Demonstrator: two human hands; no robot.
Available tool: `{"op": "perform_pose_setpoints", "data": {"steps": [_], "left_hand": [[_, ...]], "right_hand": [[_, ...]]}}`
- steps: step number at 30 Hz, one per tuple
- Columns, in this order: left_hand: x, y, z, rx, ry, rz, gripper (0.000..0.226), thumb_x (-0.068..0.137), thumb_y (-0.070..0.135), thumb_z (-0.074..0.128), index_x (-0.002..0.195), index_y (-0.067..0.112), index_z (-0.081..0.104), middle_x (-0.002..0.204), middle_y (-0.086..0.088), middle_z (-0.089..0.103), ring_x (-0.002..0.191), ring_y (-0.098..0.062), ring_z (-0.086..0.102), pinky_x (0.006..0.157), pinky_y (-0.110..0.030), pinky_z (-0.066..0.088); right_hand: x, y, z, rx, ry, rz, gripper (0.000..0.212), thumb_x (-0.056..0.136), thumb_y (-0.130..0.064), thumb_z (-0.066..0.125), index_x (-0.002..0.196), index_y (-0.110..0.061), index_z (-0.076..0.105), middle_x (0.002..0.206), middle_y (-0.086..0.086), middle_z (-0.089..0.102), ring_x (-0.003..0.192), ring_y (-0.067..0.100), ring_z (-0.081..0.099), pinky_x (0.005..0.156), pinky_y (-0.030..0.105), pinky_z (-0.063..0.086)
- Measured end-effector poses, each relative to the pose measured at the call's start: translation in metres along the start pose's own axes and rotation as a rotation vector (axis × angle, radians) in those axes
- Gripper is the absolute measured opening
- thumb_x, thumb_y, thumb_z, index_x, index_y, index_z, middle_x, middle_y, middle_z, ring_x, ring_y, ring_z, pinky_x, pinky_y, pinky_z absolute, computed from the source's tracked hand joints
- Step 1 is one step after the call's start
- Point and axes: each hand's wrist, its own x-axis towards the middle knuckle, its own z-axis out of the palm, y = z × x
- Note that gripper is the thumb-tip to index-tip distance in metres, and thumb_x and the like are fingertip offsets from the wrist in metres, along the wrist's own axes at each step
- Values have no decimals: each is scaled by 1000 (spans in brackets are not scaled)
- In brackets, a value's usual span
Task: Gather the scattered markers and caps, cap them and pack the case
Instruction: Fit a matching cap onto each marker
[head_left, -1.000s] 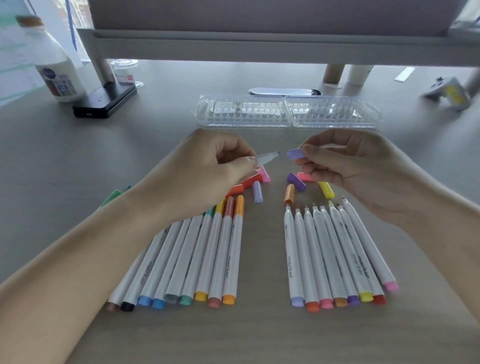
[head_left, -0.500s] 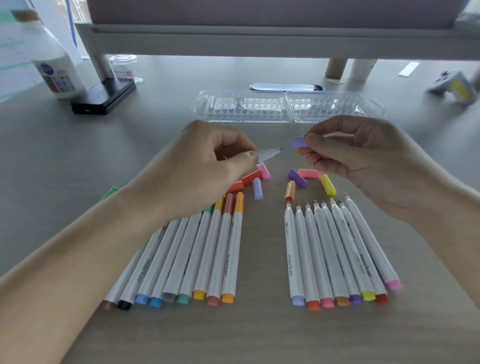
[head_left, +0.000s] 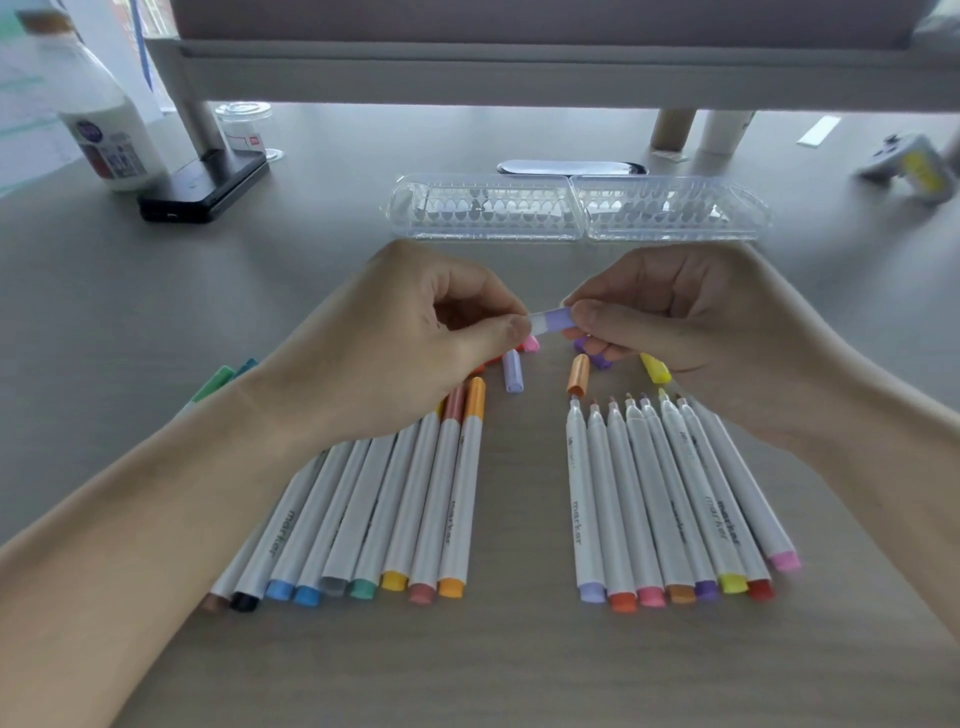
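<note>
My left hand (head_left: 415, 353) grips a white marker (head_left: 537, 325), most of its barrel hidden in the fist. My right hand (head_left: 691, 332) pinches a lilac cap (head_left: 558, 318) that sits over the marker's tip. Below lie two rows on the table: several capped markers (head_left: 415, 509) on the left and several uncapped markers (head_left: 665, 499) on the right. Loose caps lie between the hands: a lilac cap (head_left: 512, 370), an orange cap (head_left: 577, 375), a yellow cap (head_left: 655, 368), a pink cap (head_left: 531, 343) and a purple cap (head_left: 597, 359). The clear open case (head_left: 576, 208) lies beyond.
A milk bottle (head_left: 104, 135), a black stand base (head_left: 202, 189) and a small clear jar (head_left: 244, 127) stand at the back left. A grey and yellow gadget (head_left: 909, 166) lies at the back right. Two green markers (head_left: 221, 378) peek out left of my left forearm.
My hands have come together: the lilac cap, held apart from the marker's tip before, now sits on it.
</note>
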Motion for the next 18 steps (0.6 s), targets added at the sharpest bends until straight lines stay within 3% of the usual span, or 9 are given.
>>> {"op": "perform_pose_setpoints", "data": {"steps": [3, 6, 10, 12, 15, 18], "left_hand": [[1, 0, -1, -66, 3, 8, 13, 95, 28, 72, 89, 26, 83, 81, 2, 78, 77, -23, 70, 70, -38, 56], [2, 0, -1, -78, 21, 17, 12, 94, 27, 73, 88, 23, 84, 79, 5, 78, 69, -12, 69, 61, -18, 53], [3, 0, 0, -65, 21, 8, 12, 94, 28, 73, 88, 23, 83, 78, 6, 78, 68, -10, 69, 59, -15, 50], [4, -1, -1, -14, 26, 23, 12, 94, 30, 74, 88, 26, 83, 78, 8, 77, 69, -9, 70, 60, -16, 51], [4, 0, -2, 116, 23, 42, 13, 95, 36, 74, 85, 32, 81, 76, 13, 76, 69, -10, 70, 62, -26, 55], [4, 8, -4, 149, 14, 24, 18, 92, 42, 74, 80, 30, 81, 72, 9, 76, 63, -16, 69, 59, -35, 57]], "right_hand": [[-1, -2, 1, 26, 15, -33, 9, 89, -7, 73, 97, -5, 78, 86, 20, 77, 71, 28, 68, 76, 46, 60], [0, -1, 3, 40, 16, -37, 9, 89, -8, 73, 96, -6, 78, 85, 14, 79, 69, 18, 71, 77, 46, 61], [2, 1, 1, 45, 10, -58, 8, 90, -5, 72, 96, -5, 77, 83, 14, 78, 68, 18, 69, 73, 38, 60], [3, 2, 2, 73, 19, -67, 9, 90, -2, 71, 98, -2, 76, 86, 16, 78, 67, 21, 67, 69, 30, 59], [4, 5, 3, 84, 8, -57, 10, 92, -2, 70, 99, -2, 77, 82, 13, 77, 67, 26, 62, 70, 28, 58], [6, 5, 2, 64, 6, -46, 11, 95, -8, 68, 100, -9, 78, 84, 8, 79, 70, 15, 69, 74, 26, 60]]}}
